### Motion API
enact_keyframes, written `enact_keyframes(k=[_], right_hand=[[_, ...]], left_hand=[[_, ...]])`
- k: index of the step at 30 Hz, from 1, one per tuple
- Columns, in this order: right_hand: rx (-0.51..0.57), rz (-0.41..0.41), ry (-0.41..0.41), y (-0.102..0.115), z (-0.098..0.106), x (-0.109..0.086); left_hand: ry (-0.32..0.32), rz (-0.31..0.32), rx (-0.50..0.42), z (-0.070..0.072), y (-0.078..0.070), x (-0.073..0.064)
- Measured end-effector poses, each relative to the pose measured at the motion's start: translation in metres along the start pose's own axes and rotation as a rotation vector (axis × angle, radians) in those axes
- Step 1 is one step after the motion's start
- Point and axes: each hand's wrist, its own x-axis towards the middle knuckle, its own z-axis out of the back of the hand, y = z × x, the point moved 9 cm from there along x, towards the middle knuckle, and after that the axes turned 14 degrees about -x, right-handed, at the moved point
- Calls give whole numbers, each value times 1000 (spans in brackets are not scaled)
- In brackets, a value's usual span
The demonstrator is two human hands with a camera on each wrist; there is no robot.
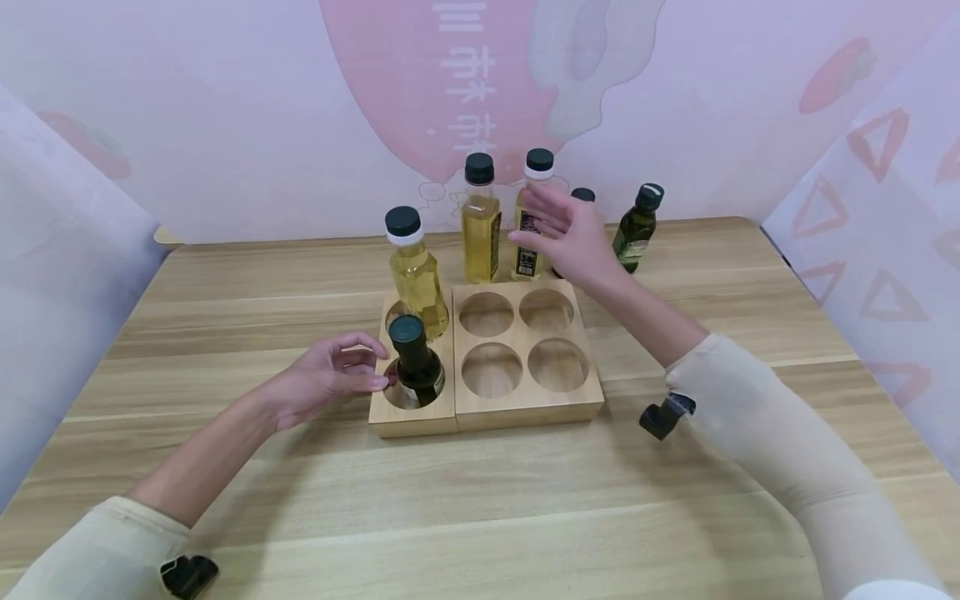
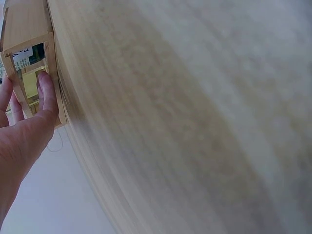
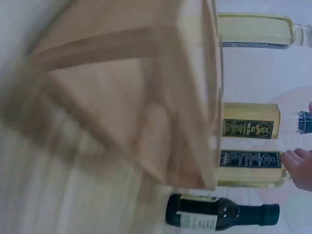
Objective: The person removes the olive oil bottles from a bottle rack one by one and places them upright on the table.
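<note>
My left hand (image 1: 322, 379) is at the left side of a two-hole wooden bottle holder (image 1: 380, 414), fingers loosely bent, thumb and fingertips at its edge. Beside them a dark green bottle (image 1: 412, 354) stands in the front hole. A yellow oil bottle (image 1: 416, 279) sits tilted in the rear hole. Farther back my right hand (image 1: 573, 237) reaches to a pale oil bottle (image 1: 528, 258) with a black label. Its fingers are spread near that bottle's neck and shoulder, not closed round it. In the right wrist view the fingertips (image 3: 291, 158) are by the bottle's shoulder.
A four-hole wooden holder (image 1: 525, 410) adjoins the left one. Behind it stands another yellow oil bottle (image 1: 478, 237). Two dark bottles are at the back right: one (image 1: 582, 195) partly hidden by my right hand, the other a green bottle (image 1: 636, 233). A printed backdrop (image 1: 247, 125) rises behind the table.
</note>
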Motion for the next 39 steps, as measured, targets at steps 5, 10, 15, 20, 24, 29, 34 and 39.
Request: enact_keyframes(k=[5, 10, 15, 20, 24, 29, 34, 39], right_hand=[[-9, -16, 20, -12, 5, -13], [-64, -16, 48, -26, 10, -23], [-140, -3, 112, -46, 13, -28], [-284, 29, 232, -65, 12, -32], [-353, 59, 311, -79, 10, -35], [-315, 30, 374, -94, 6, -40], [-257, 16, 400, -101, 2, -43], [-227, 34, 411, -103, 0, -44]], left_hand=[[-4, 3, -1, 1, 0, 0], [-3, 2, -3, 1, 1, 0], [8, -4, -6, 0, 0, 0], [7, -2, 0, 0, 0, 0], [3, 4, 11, 0, 1, 0], [3, 4, 14, 0, 1, 1], [6, 2, 9, 0, 1, 1], [9, -1, 9, 0, 0, 2]])
